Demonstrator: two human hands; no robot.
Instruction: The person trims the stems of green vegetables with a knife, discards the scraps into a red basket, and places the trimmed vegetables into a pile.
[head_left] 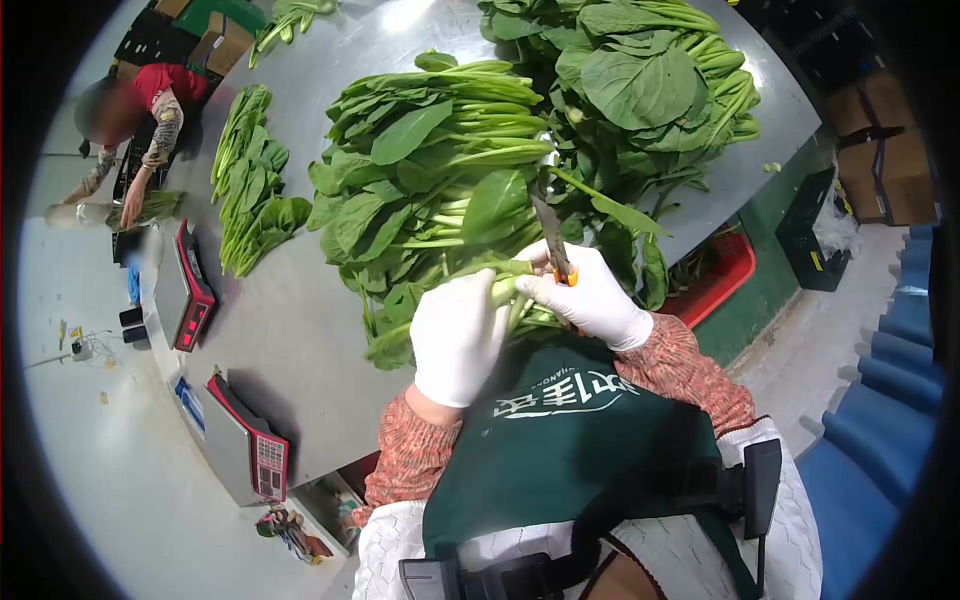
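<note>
White gloves cover both of my hands. My left hand (458,335) is closed round the stems of a leafy green bunch (395,343), its leaves pointing to the left. My right hand (590,298) grips a knife (551,232) with an orange handle, the blade pointing up and away from me. The fingertips of my right hand also touch the stem ends beside my left hand. Just beyond my hands lies a big pile of leafy greens (440,160), stems to the right. Another heap of greens (645,85) is at the far right of the metal table (340,400).
A row of greens (250,185) lies on the left of the table. Two scales (190,285) stand along the left edge. A red bin (722,280) is below the right edge. Another person (160,110) works at the upper left. Cardboard boxes (885,170) stand at the right.
</note>
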